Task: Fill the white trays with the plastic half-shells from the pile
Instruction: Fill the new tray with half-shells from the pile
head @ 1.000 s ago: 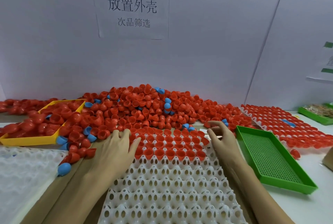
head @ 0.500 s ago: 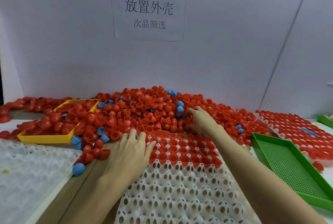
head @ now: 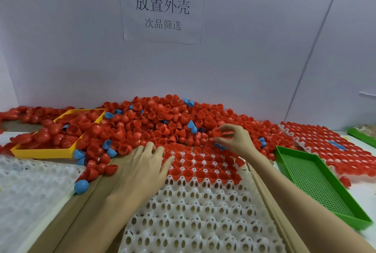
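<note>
The right hand (head: pixel 234 139) pinched a red half-shell (head: pixel 217 132) above the pile (head: pixel 162 122); the left hand (head: pixel 142 169) lay flat, fingers straight, on the white tray's (head: pixel 193 222) far-left edge, hiding cells.

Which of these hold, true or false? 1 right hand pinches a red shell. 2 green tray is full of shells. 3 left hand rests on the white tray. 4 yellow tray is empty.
1. True: the right hand pinches a red shell.
2. False: the green tray holds none.
3. True: the left hand rests on the white tray, at its left edge.
4. False: the yellow tray holds red shells.
</note>
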The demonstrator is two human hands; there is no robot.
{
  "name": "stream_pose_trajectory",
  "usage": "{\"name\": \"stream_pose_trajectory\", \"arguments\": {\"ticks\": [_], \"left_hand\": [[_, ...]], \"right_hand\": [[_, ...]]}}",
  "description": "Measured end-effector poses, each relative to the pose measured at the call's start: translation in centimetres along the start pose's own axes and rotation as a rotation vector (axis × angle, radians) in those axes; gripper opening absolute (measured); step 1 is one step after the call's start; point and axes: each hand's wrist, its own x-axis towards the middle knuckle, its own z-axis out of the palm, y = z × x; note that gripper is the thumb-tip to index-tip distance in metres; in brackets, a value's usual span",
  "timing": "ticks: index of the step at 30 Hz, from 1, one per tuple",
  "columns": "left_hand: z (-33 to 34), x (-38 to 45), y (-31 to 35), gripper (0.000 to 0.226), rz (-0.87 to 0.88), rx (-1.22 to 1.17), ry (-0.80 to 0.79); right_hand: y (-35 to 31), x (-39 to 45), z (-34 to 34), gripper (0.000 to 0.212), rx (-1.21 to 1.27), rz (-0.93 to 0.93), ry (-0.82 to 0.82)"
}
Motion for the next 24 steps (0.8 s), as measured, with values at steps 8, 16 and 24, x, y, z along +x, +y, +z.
{"name": "stream_pose_trajectory", "arguments": {"ticks": [8, 16, 24], "left_hand": [[-1.0, -0.3, 1.3, 0.030, 0.151, -0.301, 0.085], [-1.9, -0.9, 3.9, 0.047, 0.117, -1.044, -0.061], [-0.9, -1.3, 4.8, 0.030, 0.260, -0.932, 0.104]], "right_hand": [[-2.3, -4.8, -2.6, 0.026, 0.538, 0.072, -0.141], [-5.0, -8.3, -2.6, 0.036, 0.937, -0.077, -0.838], [-5.6, -9.8, -2.5, 0.032, 0.897, -0.075, -0.751]]}}
